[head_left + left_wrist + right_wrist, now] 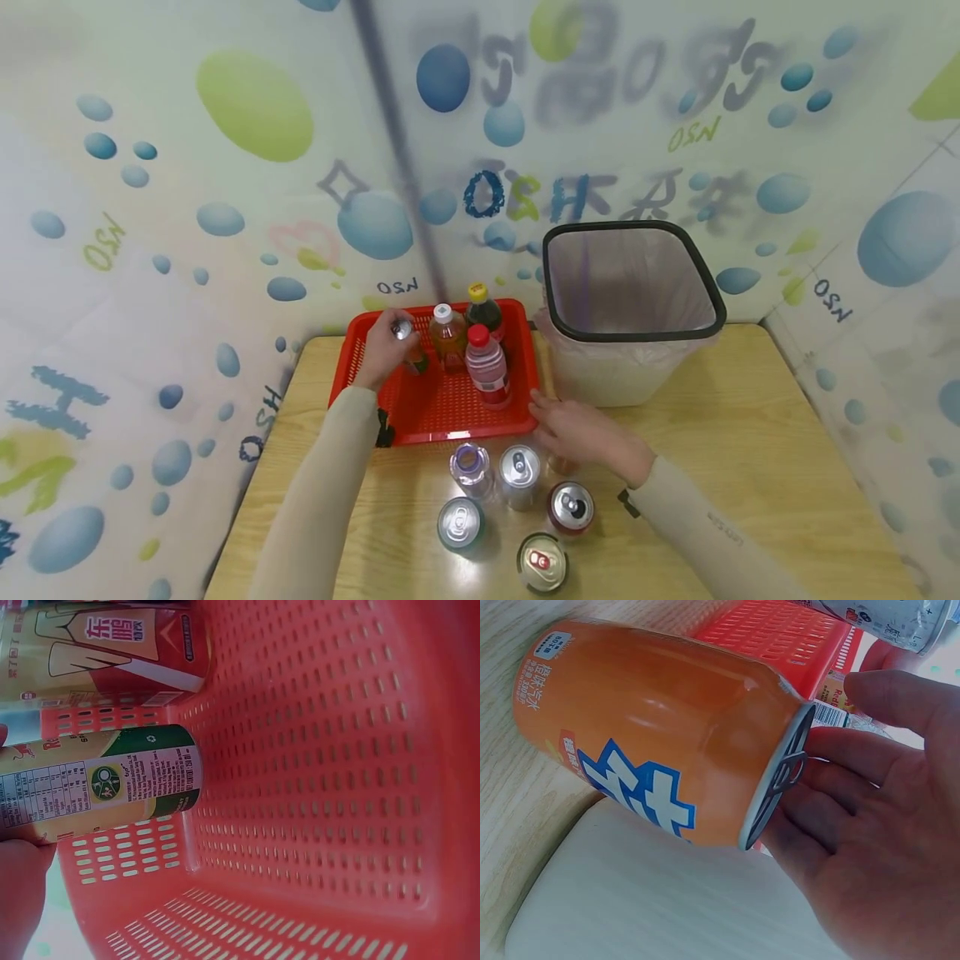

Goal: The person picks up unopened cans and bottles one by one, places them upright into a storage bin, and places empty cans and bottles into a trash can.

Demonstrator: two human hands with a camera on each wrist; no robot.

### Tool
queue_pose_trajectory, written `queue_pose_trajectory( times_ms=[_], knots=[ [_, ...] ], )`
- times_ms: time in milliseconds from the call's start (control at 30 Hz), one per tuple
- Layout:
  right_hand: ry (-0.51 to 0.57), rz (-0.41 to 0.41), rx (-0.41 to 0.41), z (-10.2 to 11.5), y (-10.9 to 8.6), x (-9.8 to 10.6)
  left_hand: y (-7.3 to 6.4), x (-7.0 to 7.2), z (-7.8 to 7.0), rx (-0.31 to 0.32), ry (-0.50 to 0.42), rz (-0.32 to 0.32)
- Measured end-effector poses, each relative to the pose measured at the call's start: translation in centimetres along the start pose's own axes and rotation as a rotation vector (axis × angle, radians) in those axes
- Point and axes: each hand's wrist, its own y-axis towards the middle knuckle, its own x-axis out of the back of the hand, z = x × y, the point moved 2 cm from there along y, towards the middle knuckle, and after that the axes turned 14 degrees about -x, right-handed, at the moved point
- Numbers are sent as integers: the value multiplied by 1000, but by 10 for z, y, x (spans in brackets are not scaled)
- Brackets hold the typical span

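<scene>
My left hand (384, 354) is curled around the upper part of a slim gold-and-green can (112, 780), which I hold close to upright inside the red basket (465, 435), toward its left side. My thumb and fingers are closed about the can while its green base points down at the perforated floor; I cannot tell whether it touches that floor. To the right of this grip stand a white-capped bottle (448, 337), a yellow-capped bottle (484, 313) on the far side and a red-capped bottle (487, 371) nearer me. My right hand (581, 432) is loose, its fingers slightly bent and its thumb held apart, clasping nothing. It is just beside the top of an orange can (667, 735), which stands on the wooden table (720, 450) to the right of the basket's near edge, close to the white bin (600, 379); whether my fingertips brush its rim I cannot tell. Left of the orange can are a silver can (519, 479) and a clear bottle (471, 468). Nearer me stand a green-sided can (461, 525), a dark red can (571, 507) and a gold-topped can (542, 563).
</scene>
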Motion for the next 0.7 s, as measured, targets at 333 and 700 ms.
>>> queue_pose_trajectory(
  times_ms=[333,700],
  knots=[
    [1,-11,3,0,0,0,13,-4,3,21,54,40],
    [2,-16,11,0,0,0,18,-11,9,53,83,52]
  ],
)
